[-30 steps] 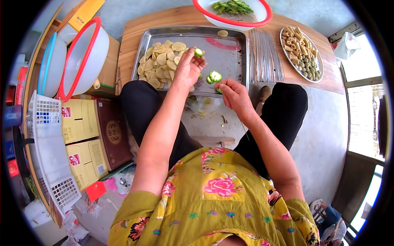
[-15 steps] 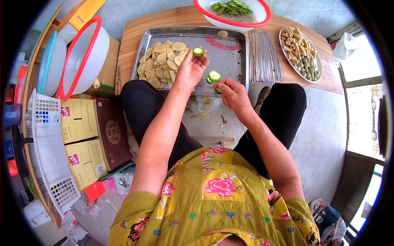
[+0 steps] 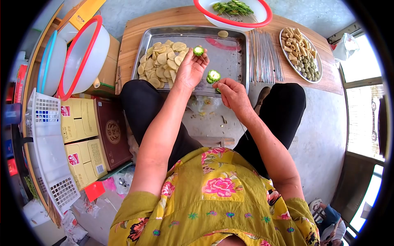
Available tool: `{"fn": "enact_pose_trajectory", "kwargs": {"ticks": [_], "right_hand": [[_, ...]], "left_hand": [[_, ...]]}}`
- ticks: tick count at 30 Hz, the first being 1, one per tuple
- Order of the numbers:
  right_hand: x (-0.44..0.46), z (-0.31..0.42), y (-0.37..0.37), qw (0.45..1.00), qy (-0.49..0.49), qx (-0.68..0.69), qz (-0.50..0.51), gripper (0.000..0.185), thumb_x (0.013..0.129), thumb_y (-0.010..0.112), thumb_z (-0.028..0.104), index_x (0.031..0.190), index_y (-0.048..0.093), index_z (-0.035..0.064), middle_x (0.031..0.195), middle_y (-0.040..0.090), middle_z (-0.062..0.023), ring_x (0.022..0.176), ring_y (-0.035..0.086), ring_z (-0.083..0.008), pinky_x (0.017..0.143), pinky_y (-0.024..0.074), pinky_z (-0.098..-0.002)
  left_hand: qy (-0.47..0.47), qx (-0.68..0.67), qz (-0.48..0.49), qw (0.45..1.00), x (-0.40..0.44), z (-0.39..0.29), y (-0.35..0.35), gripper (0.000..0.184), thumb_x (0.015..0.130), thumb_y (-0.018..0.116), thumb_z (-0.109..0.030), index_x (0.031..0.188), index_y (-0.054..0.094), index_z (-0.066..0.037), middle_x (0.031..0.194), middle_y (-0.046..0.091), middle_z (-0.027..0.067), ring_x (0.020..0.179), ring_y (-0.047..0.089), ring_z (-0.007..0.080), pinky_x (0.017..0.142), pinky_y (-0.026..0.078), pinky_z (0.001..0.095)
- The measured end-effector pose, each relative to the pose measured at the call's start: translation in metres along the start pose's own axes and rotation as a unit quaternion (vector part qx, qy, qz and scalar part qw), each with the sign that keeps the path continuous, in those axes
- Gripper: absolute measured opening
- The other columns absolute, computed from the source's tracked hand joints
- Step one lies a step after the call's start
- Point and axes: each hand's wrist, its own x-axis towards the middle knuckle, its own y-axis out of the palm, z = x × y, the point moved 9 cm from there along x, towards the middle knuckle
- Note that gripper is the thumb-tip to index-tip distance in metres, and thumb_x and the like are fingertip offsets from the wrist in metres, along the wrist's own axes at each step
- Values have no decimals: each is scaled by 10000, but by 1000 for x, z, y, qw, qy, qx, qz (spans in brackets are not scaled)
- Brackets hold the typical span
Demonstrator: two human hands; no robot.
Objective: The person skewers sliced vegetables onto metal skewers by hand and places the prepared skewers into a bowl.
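My left hand (image 3: 192, 70) is over the metal tray, palm up, its fingertips closed on a round green cucumber slice (image 3: 198, 51). To its right, my right hand (image 3: 232, 93) pinches a thin skewer (image 3: 245, 130) near several green cucumber slices (image 3: 213, 76) threaded at its tip. The skewer's lower end runs down below the hand. Pale potato slices (image 3: 160, 63) lie heaped in the left half of the tray (image 3: 223, 53), and one more slice (image 3: 223, 34) rests near its far rim.
Loose metal skewers (image 3: 264, 55) lie right of the tray on the wooden table (image 3: 135, 20). Beyond them is an oval plate (image 3: 283, 38) of tan rolls and round green pieces. A red-rimmed bowl (image 3: 267, 20) holds green skewers. Boxes (image 3: 80, 119) stand left; a person (image 3: 333, 223) is lower right.
Almost nothing differs. The cucumber slices on the skewer have tilted slightly, and both hands stay in nearly the same place.
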Motion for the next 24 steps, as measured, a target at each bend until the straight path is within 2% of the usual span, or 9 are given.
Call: {"fn": "enact_pose_trajectory", "kwargs": {"ticks": [8,10,15,24], "right_hand": [[-2,1,0,1000,8,16,0,192,944,491,150,905,622,15,532,425,44,452,380,-38,435,304,-213],[-1,-3,-1,1000,3,17,-6,205,962,478,168,947,618,19,510,396,55,416,318,-32,410,247,-210],[3,-5,-6,999,1,48,-5,201,953,482,165,930,620,21,510,402,51,423,333,-37,420,263,-210],[5,-7,-7,998,-12,55,-20,202,957,483,173,937,617,24,506,402,47,425,332,-37,418,262,-210]], "left_hand": [[3,21,29,999,-2,0,10,319,931,576,-226,1118,533,28,1041,591,148,898,573,215,853,497,350],[5,25,27,999,-4,1,11,302,923,589,-221,1102,544,19,1016,601,139,892,574,215,842,498,348],[-36,68,55,996,-11,20,18,351,929,574,-239,1168,525,13,1070,586,124,919,566,202,874,481,339],[-28,71,62,995,-13,20,25,346,926,578,-245,1166,529,-1,1071,594,116,940,568,208,884,475,342]]}}
